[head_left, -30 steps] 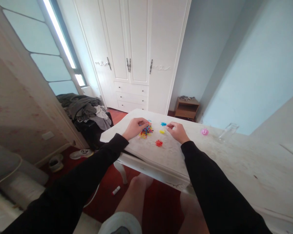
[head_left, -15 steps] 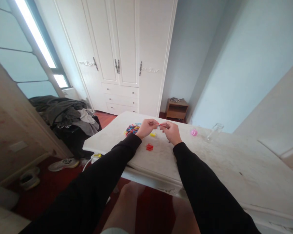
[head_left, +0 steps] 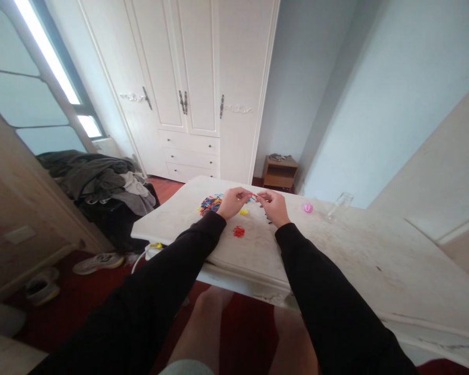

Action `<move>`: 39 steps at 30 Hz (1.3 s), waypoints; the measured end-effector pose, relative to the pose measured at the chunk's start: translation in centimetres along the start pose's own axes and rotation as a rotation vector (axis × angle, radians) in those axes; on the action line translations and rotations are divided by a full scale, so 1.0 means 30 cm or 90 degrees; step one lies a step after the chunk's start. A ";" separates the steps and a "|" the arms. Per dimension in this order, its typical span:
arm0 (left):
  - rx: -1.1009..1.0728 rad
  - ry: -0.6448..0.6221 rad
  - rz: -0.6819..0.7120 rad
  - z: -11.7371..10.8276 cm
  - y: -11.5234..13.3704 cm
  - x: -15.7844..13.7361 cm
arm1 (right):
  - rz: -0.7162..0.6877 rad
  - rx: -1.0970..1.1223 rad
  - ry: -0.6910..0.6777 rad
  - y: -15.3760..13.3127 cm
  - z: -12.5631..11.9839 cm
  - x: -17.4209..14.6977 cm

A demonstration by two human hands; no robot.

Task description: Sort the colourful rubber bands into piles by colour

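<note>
Over the far part of the white table (head_left: 258,260), my left hand (head_left: 233,202) and my right hand (head_left: 273,205) meet fingertip to fingertip. Both are closed in a pinch on a small, thin red piece (head_left: 255,196); its exact kind is too small to make out. Beside my left hand lies a mixed heap of small coloured pieces (head_left: 209,205), partly hidden by that hand. A little group of yellow pieces (head_left: 244,212) sits below the fingers, and a red pile (head_left: 238,231) lies nearer to me. Small black pieces (head_left: 269,220) show next to my right wrist.
Right of my hands are a pink round item (head_left: 307,208) and a clear glass container (head_left: 341,205) on its side. A white power strip (head_left: 153,251) is at the table's left edge. Beyond stand a wardrobe (head_left: 203,104) and a small wooden cabinet (head_left: 280,172).
Both hands stay pinched together around the small red piece, with slight finger shifts. The view has moved a little, and more of the black pieces show beside my right wrist.
</note>
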State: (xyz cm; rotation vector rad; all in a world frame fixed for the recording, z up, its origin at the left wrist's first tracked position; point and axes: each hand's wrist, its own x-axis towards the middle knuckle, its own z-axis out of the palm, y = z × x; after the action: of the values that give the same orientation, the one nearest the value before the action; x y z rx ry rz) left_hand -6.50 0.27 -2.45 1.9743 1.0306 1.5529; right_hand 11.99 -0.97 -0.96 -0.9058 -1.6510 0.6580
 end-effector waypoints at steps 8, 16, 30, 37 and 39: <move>0.144 -0.003 0.050 -0.007 0.010 -0.006 | 0.013 0.032 0.034 0.005 0.008 0.001; 0.173 -0.018 0.061 -0.006 0.026 -0.010 | 0.035 0.065 0.049 0.009 0.021 0.009; 0.043 -0.056 0.023 0.010 0.023 -0.007 | 0.029 0.067 0.043 0.003 0.015 0.006; 0.040 -0.044 0.011 0.010 0.024 -0.008 | 0.032 0.051 0.048 0.005 0.009 0.004; 0.040 -0.034 0.005 0.008 0.023 -0.008 | 0.021 0.016 0.045 0.003 0.007 0.002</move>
State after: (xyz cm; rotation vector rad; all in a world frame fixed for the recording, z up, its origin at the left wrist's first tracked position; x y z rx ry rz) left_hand -6.10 -0.33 -2.15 2.0529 1.0629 1.4810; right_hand 11.79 -0.86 -1.05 -0.9308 -1.5642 0.6600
